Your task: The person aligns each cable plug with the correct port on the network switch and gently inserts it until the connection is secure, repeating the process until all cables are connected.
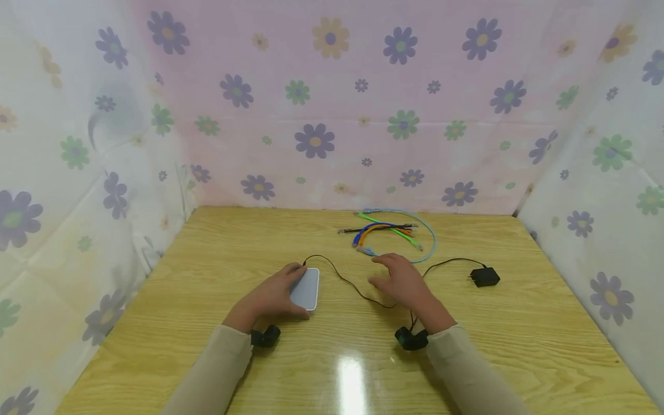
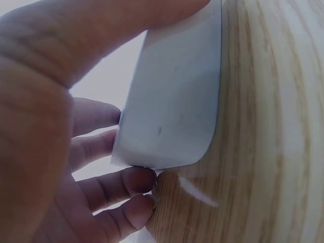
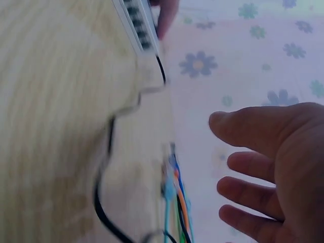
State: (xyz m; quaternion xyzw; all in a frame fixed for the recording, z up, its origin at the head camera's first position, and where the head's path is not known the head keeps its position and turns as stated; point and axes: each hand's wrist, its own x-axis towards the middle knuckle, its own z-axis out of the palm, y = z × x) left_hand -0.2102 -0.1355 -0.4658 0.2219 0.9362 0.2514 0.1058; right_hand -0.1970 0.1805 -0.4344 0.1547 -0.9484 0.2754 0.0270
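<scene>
Left hand (image 1: 272, 295) has a white network switch (image 1: 306, 291) gripped, thumb on the near edge, fingers on the far one, a bit left of centre on the wooden surface (image 1: 332, 346). Ports are blurry, so "switch" is my best read. Right hand (image 1: 407, 283) is empty, fingers loosely parted, near the black cord (image 1: 363, 295). Power adapter (image 1: 485, 277) sits right, colourful Ethernet cables (image 1: 384, 225) far.

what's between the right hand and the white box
Only a thin black cord, curving across the wooden table between the right hand and the white box; the head view shows it.
</scene>
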